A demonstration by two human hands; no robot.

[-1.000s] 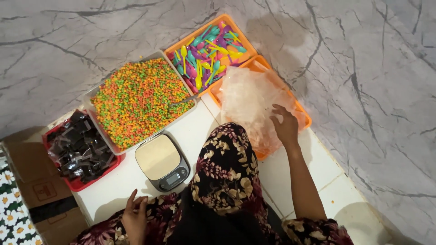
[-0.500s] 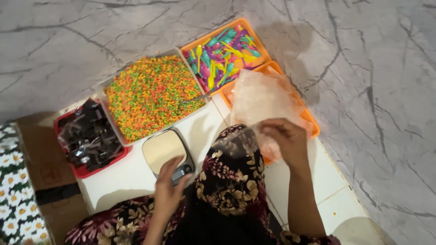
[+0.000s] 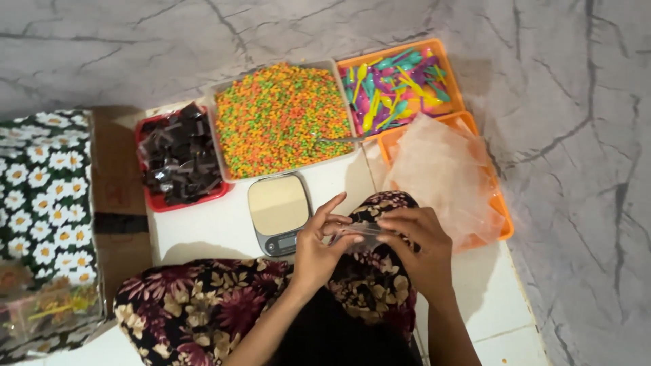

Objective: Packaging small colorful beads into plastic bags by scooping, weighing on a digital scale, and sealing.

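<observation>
My left hand [image 3: 320,242] and my right hand [image 3: 417,245] meet above my knee, which is covered in dark floral cloth [image 3: 369,285]. Between the fingertips of both hands is a small clear plastic bag [image 3: 359,234]. A small kitchen scale [image 3: 278,211] with a beige plate lies just left of my left hand. A heap of clear plastic bags [image 3: 441,176] fills an orange tray [image 3: 503,215] just right of my right hand.
A white tray of orange, green and yellow bits [image 3: 281,118] has a metal spoon [image 3: 339,139] in it. An orange tray of coloured plastic spoons [image 3: 400,85] sits behind. A red tray holds dark pieces [image 3: 176,159]. A daisy-print box [image 3: 44,203] and cardboard [image 3: 122,196] stand left.
My right hand left the heap of bags with one bag and came to my knee. My left hand rose from the floor and joined it on the bag. The camera view shifted left.
</observation>
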